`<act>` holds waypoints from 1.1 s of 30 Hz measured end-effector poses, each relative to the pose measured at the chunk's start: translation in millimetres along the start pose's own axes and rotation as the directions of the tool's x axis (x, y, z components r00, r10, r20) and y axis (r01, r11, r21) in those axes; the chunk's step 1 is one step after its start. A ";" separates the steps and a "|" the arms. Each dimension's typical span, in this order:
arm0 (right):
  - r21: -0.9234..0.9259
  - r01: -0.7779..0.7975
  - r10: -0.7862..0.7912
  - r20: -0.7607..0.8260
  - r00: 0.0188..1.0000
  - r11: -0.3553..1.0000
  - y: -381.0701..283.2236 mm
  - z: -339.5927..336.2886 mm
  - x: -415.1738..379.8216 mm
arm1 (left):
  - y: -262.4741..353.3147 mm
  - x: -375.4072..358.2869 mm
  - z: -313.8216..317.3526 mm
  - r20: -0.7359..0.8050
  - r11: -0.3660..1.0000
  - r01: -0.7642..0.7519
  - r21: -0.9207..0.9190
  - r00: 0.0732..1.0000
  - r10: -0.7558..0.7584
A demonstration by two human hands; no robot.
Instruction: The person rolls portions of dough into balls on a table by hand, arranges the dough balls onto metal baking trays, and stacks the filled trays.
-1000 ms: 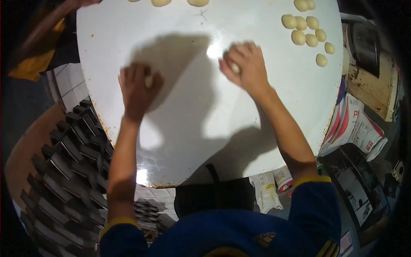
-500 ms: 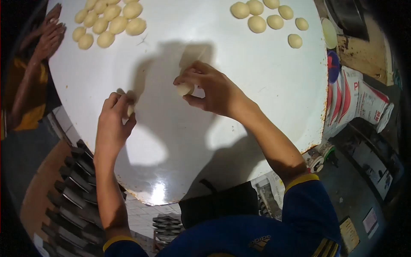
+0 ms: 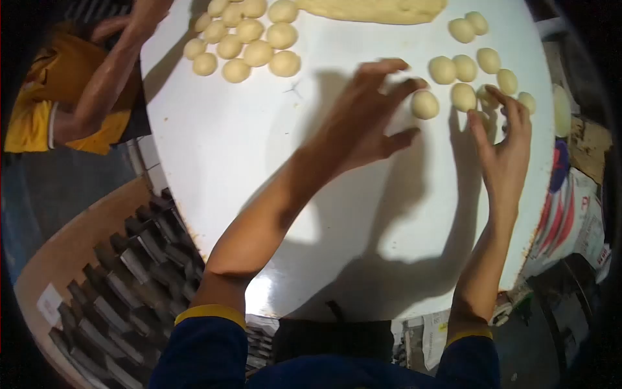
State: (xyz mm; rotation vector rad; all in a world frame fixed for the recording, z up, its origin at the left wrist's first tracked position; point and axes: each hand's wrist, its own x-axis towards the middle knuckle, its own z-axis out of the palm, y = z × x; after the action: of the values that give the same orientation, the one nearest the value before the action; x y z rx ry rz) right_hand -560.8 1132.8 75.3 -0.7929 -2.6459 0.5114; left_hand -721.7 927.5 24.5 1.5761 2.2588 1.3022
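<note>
My left hand (image 3: 372,117) reaches across the white table with its fingers spread and its palm free. Just beyond its fingertips lies a round, pale dough ball (image 3: 425,104). My right hand (image 3: 505,139) is over the group of dough balls at the right, thumb and forefinger apart. Its fingertips are right at a shaded dough ball (image 3: 486,96), which they partly cover. Another dough ball (image 3: 463,97) sits close to the left of that thumb, with more balls (image 3: 443,69) behind it.
Several more dough balls (image 3: 258,53) sit in a cluster at the far left. A long slab of dough (image 3: 376,9) lies at the back of the table (image 3: 350,259). A person in a yellow top (image 3: 97,78) stands at the left edge. Dark stacked moulds (image 3: 129,272) are below left, sacks (image 3: 570,220) at right.
Both hands have moved right and away from me, and their fingers have opened. A dough ball now lies on the table between them. The view has shifted, showing the dough slab.
</note>
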 end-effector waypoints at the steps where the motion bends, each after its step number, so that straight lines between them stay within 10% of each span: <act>1: 0.026 -0.008 0.008 0.001 1.000 1.000 -20.4 13.4 -1.4 | -13.4 -10.7 -16.4 0.017 1.000 0.005 0.020 1.000 -0.005; 3: 0.427 0.016 -0.047 0.061 0.997 0.904 -59.7 38.8 7.4 | -47.3 -34.9 -60.7 -0.162 0.957 0.191 0.218 0.974 -0.157; 8: 0.516 0.267 -0.280 -0.054 0.959 0.814 -156.3 156.8 18.1 | -88.4 -66.4 -132.8 -0.329 0.752 0.547 0.367 0.833 -0.445; 15: 0.559 0.218 -0.249 -0.021 0.968 0.800 -203.6 186.1 28.9 | -98.1 -73.7 -145.4 -0.363 0.783 0.576 0.235 0.800 -0.479; 20: 0.596 -0.127 -0.143 0.385 0.912 0.793 -173.2 62.9 -88.1 | 22.4 -167.6 -150.2 -0.288 0.815 0.562 0.143 0.811 -0.509; 25: 0.257 0.238 -0.319 0.345 0.883 0.937 -141.0 96.3 -142.3 | 23.0 -230.3 -96.6 -0.138 0.809 0.563 0.169 0.826 -0.547; 33: 0.348 0.474 -0.550 0.162 0.819 0.809 -114.3 113.5 -170.1 | 10.9 -288.0 -100.5 -0.070 0.848 0.344 0.404 0.935 -0.346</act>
State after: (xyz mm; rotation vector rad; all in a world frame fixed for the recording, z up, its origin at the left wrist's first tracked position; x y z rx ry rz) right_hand -524.9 918.1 -11.3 0.1097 -2.7536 0.8650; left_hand -632.4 637.9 -11.5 1.1655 2.7803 0.7626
